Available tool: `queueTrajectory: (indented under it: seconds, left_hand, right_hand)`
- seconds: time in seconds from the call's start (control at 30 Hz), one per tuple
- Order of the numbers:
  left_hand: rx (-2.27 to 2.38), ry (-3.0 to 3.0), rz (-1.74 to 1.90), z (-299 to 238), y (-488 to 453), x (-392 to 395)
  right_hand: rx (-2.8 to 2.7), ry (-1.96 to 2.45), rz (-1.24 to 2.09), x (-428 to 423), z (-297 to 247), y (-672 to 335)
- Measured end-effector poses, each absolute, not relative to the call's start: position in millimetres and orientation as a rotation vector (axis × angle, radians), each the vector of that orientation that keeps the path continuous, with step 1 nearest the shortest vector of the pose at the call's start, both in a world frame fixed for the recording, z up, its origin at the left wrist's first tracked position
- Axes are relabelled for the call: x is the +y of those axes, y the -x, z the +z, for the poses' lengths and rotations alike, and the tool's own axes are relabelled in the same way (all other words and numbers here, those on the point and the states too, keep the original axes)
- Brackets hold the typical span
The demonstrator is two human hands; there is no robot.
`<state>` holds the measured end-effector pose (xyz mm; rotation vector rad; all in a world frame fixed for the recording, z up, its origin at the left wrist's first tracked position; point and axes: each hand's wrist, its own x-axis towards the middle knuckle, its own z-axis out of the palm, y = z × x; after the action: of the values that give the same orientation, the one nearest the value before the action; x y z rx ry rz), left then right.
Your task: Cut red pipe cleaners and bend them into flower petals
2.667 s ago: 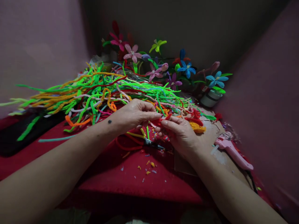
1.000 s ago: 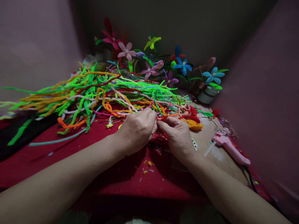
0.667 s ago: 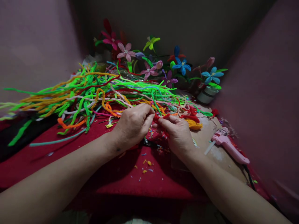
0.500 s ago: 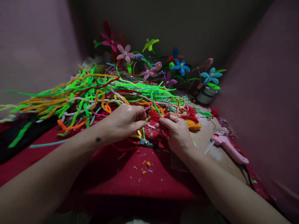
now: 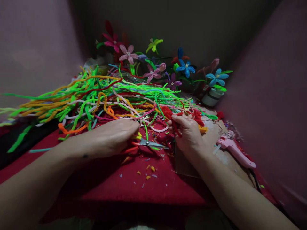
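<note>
1. One white jar w/ a dark band, far R; blue flower & green leaves show right at its rim. Can't tell what's inside.
2. Clear plastic wrap, far side, partly under the stem pile; contents unclear.
3. R hand: thumb & fingers pinched on the red fuzzy piece. Its looped part pokes out past the fingertips on the far-L side, a red strand hanging on the near side.
4. L hand: partly curled, palm down, over the handles of the scissors; fingertips hidden, so can't tell if it has hold of them. Blades point R.
5. Vs 0.5 s ago: L hand has moved L & nearer, away from the red piece; R hand has turned a bit, red piece now farther off & more bunched. More of the blades shows.
6. Same as before: pink glue gun on the cardboard, R side; orange scraps on the red cloth, near side.
</note>
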<state>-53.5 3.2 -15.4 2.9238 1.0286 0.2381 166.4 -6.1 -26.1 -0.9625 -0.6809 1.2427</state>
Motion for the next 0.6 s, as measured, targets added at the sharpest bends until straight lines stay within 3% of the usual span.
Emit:
queueTrajectory:
  seconds: [0.17,0.27,0.43,0.6]
  left_hand:
    - [1.334,-2.747,0.435,-6.5,64.5,11.1]
    - [1.280,-2.898,0.570,-8.9,55.3,5.3]
    - [1.484,-3.175,0.301,-15.8,31.3,-10.3]
    - [1.557,-3.160,0.322,-19.4,24.8,-12.7]
  right_hand:
    - [-0.654,0.951,1.259,-2.8,-28.0,-168.6]
    - [-0.730,0.937,1.223,-5.4,-28.2,-166.1]
    - [-0.843,0.945,1.195,-12.8,-25.1,-161.9]
    - [-0.912,1.016,1.169,-16.4,-24.6,-159.9]
